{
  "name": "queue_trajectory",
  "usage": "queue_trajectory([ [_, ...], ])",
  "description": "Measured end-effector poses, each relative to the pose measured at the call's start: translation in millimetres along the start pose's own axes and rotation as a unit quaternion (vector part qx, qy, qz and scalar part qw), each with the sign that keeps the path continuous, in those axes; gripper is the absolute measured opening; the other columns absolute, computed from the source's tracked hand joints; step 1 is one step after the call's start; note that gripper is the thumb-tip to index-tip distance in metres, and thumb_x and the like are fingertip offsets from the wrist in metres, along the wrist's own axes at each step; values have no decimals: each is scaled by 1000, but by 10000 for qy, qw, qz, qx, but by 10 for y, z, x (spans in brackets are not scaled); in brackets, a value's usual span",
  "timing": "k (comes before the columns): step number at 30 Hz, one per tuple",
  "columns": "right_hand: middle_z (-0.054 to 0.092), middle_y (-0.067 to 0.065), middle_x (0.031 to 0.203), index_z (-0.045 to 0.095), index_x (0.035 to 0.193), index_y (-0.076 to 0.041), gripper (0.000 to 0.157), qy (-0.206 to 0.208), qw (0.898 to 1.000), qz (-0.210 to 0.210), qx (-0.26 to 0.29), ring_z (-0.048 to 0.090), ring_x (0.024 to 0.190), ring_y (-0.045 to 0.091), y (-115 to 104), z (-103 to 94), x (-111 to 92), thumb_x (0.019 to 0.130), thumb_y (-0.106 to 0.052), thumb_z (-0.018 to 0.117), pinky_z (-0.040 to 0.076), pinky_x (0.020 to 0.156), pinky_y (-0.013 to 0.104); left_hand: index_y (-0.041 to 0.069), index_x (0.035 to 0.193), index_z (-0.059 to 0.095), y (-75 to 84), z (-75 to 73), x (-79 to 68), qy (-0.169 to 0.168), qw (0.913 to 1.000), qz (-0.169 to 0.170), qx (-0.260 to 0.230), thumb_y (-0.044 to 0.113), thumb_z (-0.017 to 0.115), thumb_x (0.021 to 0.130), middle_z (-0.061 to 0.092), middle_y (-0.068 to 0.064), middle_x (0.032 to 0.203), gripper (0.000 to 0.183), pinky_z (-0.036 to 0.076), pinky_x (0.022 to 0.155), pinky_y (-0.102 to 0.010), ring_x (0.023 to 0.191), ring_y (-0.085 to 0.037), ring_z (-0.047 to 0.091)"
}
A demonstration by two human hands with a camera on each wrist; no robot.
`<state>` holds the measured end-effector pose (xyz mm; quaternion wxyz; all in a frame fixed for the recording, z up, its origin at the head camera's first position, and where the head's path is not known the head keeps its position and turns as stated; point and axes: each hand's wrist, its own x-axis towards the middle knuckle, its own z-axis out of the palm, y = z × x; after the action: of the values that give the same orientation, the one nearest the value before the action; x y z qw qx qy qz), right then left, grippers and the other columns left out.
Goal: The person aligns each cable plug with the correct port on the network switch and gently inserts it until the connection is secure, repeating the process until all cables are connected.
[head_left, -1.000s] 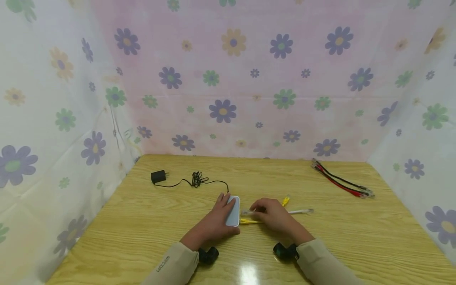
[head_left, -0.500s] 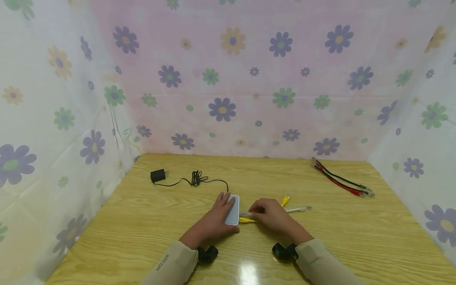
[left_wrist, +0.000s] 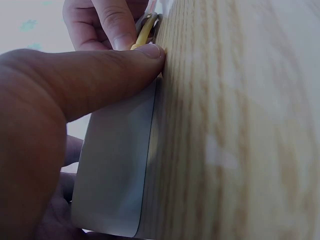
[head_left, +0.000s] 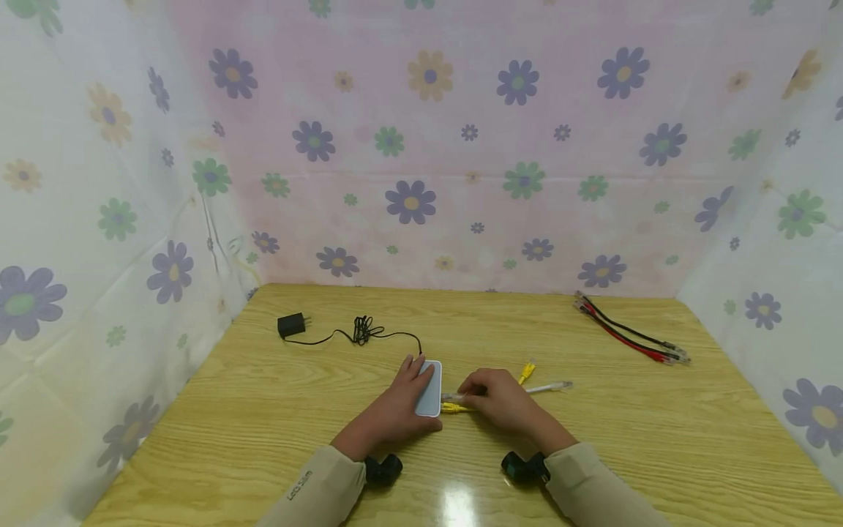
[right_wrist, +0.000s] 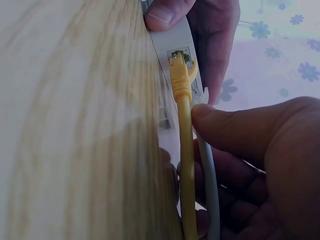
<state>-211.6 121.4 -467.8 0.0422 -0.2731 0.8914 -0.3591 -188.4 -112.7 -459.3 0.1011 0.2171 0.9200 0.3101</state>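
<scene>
My left hand (head_left: 398,404) grips a small white network box (head_left: 430,395), thumb at the near end and fingers at the far side. A yellow Ethernet cable (right_wrist: 186,150) has its plug in a port on the box's right side. Just beyond it, my right hand (head_left: 500,399) pinches a white Ethernet cable (right_wrist: 210,185) behind its clear plug. That plug meets the box's side beside the yellow one; how deep it sits is hidden. The white cable's other end points right, and the yellow cable's free plug lies just behind my right hand.
A black power adapter (head_left: 291,325) lies at the back left, its bundled thin cord (head_left: 362,331) running to the box's far end. Several black and red Ethernet cables (head_left: 628,333) lie at the back right. Flowered cloth (head_left: 411,146) hangs around the wooden table (head_left: 263,424).
My right hand has shifted slightly left with the white cable, closing the gap between its plug and the box. My left hand keeps its hold on the box.
</scene>
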Motion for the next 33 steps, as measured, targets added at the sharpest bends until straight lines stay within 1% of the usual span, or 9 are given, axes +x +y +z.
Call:
queue_trajectory([
  [11,68,-9,89,73,97,-20,8,37,10000,-45,-28,62,80,4,-43,4,-13,91,-20,67,50,73,24,8,155,22,-15,16,6,28,10000,52,42,39,75,83,8,-15,163,95,32,108,-56,151,-35,-1],
  [14,69,-8,89,74,97,-18,9,79,9999,-123,-38,62,79,4,-45,8,-10,91,-19,68,50,72,24,8,155,22,-11,14,4,25,10000,59,37,39,74,83,8,-15,163,94,32,108,-56,151,-35,-1],
  [20,69,-8,91,76,101,-18,14,25,9995,-213,-230,62,82,5,-33,-3,-1,91,-20,67,49,73,24,9,155,22,-4,10,-6,5,10000,29,40,39,74,84,7,-13,164,94,33,108,-55,151,-34,-2],
  [22,69,-7,90,77,102,-17,15,-20,9994,-231,-252,61,81,5,-27,-11,0,92,-21,66,48,71,23,10,156,22,0,12,-9,-9,10000,9,29,39,74,84,7,-13,164,94,32,108,-55,151,-34,-3],
  [28,69,-7,90,77,102,-17,16,-66,9995,-186,-241,59,80,4,-34,-12,-6,92,-21,66,46,70,22,10,155,22,2,34,4,11,10000,-2,25,38,74,83,7,-14,164,93,31,109,-57,151,-35,-3],
  [33,71,-6,93,77,101,-17,15,-12,9994,-232,-265,62,83,8,-51,-3,1,91,-19,66,48,73,23,9,155,24,13,49,17,88,9999,-51,12,36,75,83,8,-15,163,93,32,108,-57,151,-35,-3],
])
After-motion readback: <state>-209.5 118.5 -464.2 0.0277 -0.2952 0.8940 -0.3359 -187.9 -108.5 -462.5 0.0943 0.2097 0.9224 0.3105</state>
